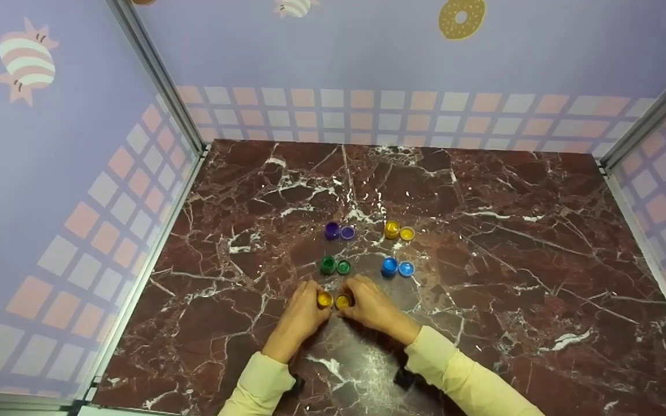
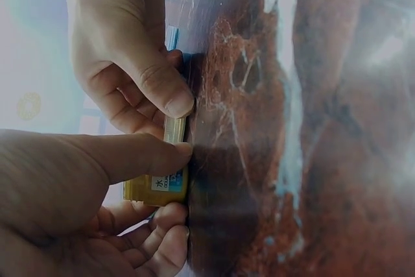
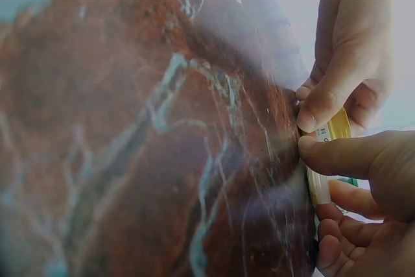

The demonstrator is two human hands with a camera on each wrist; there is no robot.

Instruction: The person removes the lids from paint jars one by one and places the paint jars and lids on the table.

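Near the front of the table, my left hand (image 1: 299, 312) grips a small open jar of yellow-orange paint (image 1: 324, 299); its printed label shows in the left wrist view. Just to the right, my right hand (image 1: 370, 303) holds a round lid (image 1: 343, 301) with yellow paint inside, its open side up. Jar and lid stand side by side at the tabletop, a narrow gap between them in the head view. The left wrist view shows the jar (image 2: 139, 191) between thumb and fingers; the right wrist view shows the lid (image 3: 318, 189) likewise pinched.
Beyond my hands stand open paint jars, each with its lid to the right: green (image 1: 328, 265), blue (image 1: 389, 266), purple (image 1: 332, 231) and yellow (image 1: 392, 229). The dark red marbled table (image 1: 506, 277) is bounded by patterned panels (image 1: 367, 52) at the back and sides.
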